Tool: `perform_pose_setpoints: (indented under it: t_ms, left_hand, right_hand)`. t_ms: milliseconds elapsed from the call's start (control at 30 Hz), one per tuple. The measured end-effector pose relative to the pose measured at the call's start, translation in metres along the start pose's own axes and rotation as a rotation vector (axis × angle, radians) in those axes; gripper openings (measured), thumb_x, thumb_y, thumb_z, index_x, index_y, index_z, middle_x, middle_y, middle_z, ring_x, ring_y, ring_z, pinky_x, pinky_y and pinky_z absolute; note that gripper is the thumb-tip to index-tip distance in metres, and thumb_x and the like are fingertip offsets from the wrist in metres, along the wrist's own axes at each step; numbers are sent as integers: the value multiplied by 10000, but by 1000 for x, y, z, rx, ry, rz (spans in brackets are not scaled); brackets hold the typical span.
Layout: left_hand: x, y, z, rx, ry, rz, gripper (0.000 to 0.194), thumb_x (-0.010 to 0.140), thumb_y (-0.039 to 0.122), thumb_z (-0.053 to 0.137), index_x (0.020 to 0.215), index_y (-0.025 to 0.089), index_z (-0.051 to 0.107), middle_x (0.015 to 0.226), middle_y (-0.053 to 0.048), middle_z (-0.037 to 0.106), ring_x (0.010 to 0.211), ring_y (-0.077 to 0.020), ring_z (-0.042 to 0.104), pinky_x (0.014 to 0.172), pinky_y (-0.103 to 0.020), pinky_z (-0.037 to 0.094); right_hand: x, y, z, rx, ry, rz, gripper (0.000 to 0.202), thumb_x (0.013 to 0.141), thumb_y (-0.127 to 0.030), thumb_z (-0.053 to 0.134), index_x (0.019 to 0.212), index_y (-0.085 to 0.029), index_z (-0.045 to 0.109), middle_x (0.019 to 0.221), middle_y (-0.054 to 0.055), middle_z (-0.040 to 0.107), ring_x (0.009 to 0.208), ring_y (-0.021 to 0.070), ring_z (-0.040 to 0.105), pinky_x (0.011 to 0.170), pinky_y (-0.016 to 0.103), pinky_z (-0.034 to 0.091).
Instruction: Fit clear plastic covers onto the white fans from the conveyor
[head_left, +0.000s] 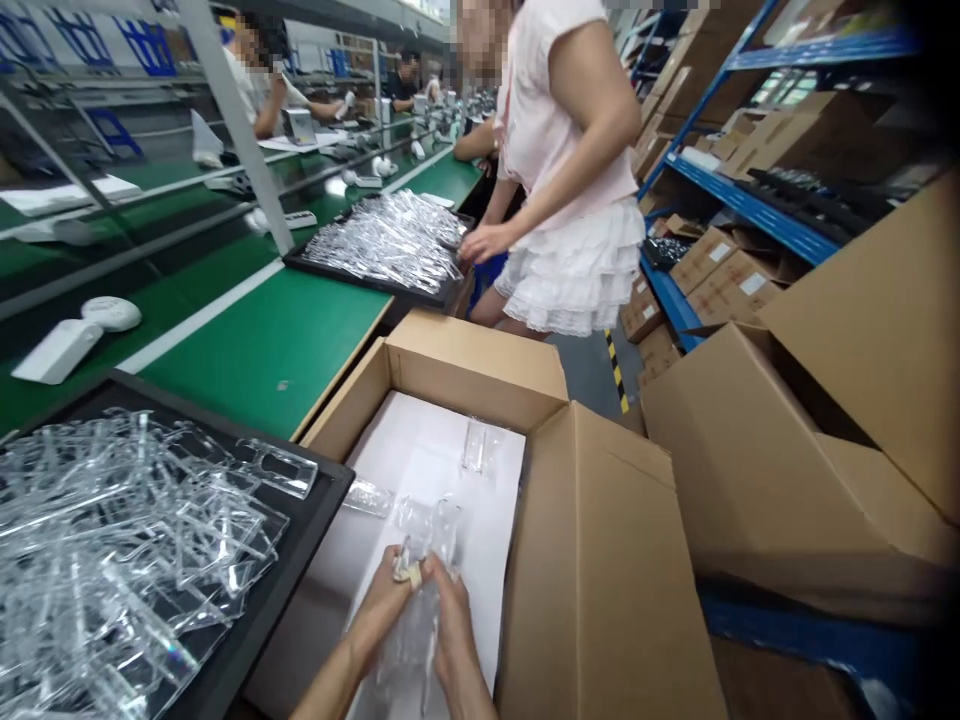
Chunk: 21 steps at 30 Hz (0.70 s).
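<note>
My left hand (387, 585) and my right hand (448, 592) meet over an open cardboard box (622, 560). Both are closed on clear plastic pieces (427, 520), which stick out beyond my fingertips and below between my wrists. A small pale yellow bit (409, 574) shows at my left fingertips; its kind is unclear. Under my hands, white sheets (420, 430) lie in the box. Another clear plastic piece (474, 447) rests on them near the far right corner, and one more (369, 497) at the left.
To the left, a black tray (334, 490) holds a heap of clear plastic pieces. Behind it is a green bench (277, 330) with white devices (71, 340). A co-worker (570, 150) stands by a second loaded tray (390, 240). Cartons (720, 470) and blue shelving (757, 205) stand right.
</note>
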<state>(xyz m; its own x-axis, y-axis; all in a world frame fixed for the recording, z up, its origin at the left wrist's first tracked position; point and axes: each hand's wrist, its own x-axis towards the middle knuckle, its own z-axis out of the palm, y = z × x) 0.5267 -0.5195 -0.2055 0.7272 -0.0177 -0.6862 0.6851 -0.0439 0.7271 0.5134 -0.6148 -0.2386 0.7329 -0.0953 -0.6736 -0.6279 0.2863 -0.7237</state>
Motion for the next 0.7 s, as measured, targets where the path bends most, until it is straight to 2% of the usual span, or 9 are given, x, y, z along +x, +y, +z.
perform_pose_setpoints:
  t_ms: [100,133,200,267,367,467,533,633,700]
  left_hand:
    - [-30,29,3,-90,11,189,619,638,528,662,1105,143,535,1094,-132,646,1041,-290,589,868,-321,467]
    - [-42,39,0,-107,48,265,633,627,506,682,1128,146,542,1132,-137,633,1077,-304,569,895,-332,455]
    - [-69,53,-18,-124,199,390,673,610,486,703,1180,166,546,1213,-128,599,1147,-324,522,961,-357,417]
    - [-100,57,-51,-126,369,479,704,590,490,713,1205,191,550,1263,-102,572,1197,-332,480,1010,-377,379]
    - [-160,44,-123,-137,566,515,708,528,498,749,1159,220,591,1229,-72,602,1185,-337,491,1008,-377,390]
    - [-242,13,-197,-230,741,432,707,546,516,744,1178,249,571,1201,-53,622,1115,-321,552,965,-367,432]
    - [-301,-15,-239,-296,833,387,723,588,532,717,1224,248,523,1218,-57,610,1084,-307,572,930,-362,457]
    - [-375,-70,-297,-373,1032,294,784,612,571,677,1281,235,447,1257,-77,578,1086,-305,568,864,-351,488]
    - [-406,-119,-338,-408,1213,234,818,627,574,650,1318,224,388,1278,-88,557,1115,-301,548,861,-342,480]
  right_hand:
    - [-23,-36,-1,-17,43,-124,558,665,-624,625,1018,-192,601,922,56,706,964,272,638,721,307,529]
    - [-32,-48,4,-26,58,-187,550,670,-608,636,1027,-191,603,948,55,704,991,274,627,740,304,526]
    - [-55,-68,24,-52,61,-309,536,671,-579,661,1042,-196,608,1002,51,696,1038,274,604,777,299,518]
    - [-83,-77,59,-86,9,-381,529,664,-552,685,1068,-219,604,1078,36,675,1098,263,569,825,287,502]
    - [-137,-66,129,-138,-215,-423,541,677,-536,678,1124,-248,580,1178,12,629,1159,240,522,902,282,462]
    - [-202,-30,200,-221,-550,-420,535,721,-510,632,1181,-252,546,1209,11,606,1160,225,517,958,295,415]
    - [-247,7,245,-275,-766,-354,517,763,-469,595,1221,-244,516,1198,21,610,1131,219,538,943,304,422]
    - [-309,83,308,-334,-1062,-272,488,813,-414,536,1254,-212,482,1145,46,632,1055,216,582,874,309,462]
    - [-344,141,349,-456,-1186,-328,442,836,-364,488,1245,-195,481,1121,55,639,1016,207,597,851,301,468]
